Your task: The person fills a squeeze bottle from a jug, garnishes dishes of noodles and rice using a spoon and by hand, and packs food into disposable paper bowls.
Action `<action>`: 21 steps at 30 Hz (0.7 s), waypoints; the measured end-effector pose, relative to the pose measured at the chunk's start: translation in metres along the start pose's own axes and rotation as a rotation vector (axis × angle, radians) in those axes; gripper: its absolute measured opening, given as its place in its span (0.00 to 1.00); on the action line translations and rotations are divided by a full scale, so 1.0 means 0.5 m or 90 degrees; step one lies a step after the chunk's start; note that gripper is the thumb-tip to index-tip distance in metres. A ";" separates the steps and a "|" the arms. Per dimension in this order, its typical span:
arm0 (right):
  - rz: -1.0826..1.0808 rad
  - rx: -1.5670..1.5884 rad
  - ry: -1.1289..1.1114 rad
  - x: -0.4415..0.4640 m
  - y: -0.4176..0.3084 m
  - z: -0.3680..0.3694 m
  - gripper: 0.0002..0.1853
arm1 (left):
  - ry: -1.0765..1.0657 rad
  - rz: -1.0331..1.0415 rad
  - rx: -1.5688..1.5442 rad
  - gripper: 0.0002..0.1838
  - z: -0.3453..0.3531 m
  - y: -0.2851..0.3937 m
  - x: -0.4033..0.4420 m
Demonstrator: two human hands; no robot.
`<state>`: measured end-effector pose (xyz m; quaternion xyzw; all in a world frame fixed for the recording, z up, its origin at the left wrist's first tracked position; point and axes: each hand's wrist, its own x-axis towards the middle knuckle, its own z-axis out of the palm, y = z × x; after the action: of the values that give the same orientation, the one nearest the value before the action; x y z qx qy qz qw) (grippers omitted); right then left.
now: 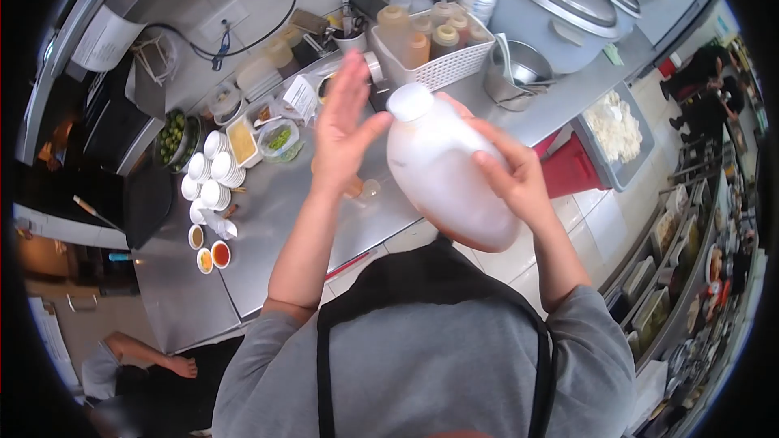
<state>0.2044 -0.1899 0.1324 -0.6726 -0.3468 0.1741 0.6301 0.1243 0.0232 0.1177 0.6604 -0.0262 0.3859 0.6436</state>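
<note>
Presently held jug: a translucent white plastic jug (450, 174) with a white cap (410, 102), tilted in front of the apron (438, 276), cap end toward the counter; orange-brown liquid shows at its base.
Right hand: closed around the jug (513, 169) at its upper side, thumb on the near face.
Left hand: empty, palm open and fingers extended (345, 126), thumb just beside the cap; contact cannot be determined.
Steel counter: bare metal (284, 219) in the middle; stacked white cups (216, 195) to the left, three filled sauce cups (221, 255) near them.
Counter rear: white perforated basket (438, 73) holding squeeze bottles (445, 40); metal pot (521, 77) directly right of it; bag of chopped greens (278, 139) left of the raised palm.
Floor side, right: grey tub (635, 170) with white contents.
Lower left: a co-worker's forearm (146, 350).
</note>
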 end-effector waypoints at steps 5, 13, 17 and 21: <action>0.020 -0.033 0.010 -0.037 0.005 -0.049 0.12 | 0.003 -0.045 -0.081 0.36 0.053 0.024 -0.023; -0.165 -0.123 -0.034 -0.081 0.066 -0.222 0.14 | -0.413 0.070 0.133 0.35 0.270 0.045 -0.006; -0.107 -0.092 -0.032 -0.123 0.135 -0.323 0.15 | -0.545 0.209 0.163 0.36 0.380 -0.018 0.004; 0.086 -0.168 -0.042 -0.171 0.274 -0.399 0.21 | -0.490 0.009 0.179 0.50 0.419 -0.186 -0.023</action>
<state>0.3124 -0.3888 0.0113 -0.7652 -0.3410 0.1916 0.5114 0.2652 -0.1485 0.0606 0.8380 -0.2169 0.1146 0.4874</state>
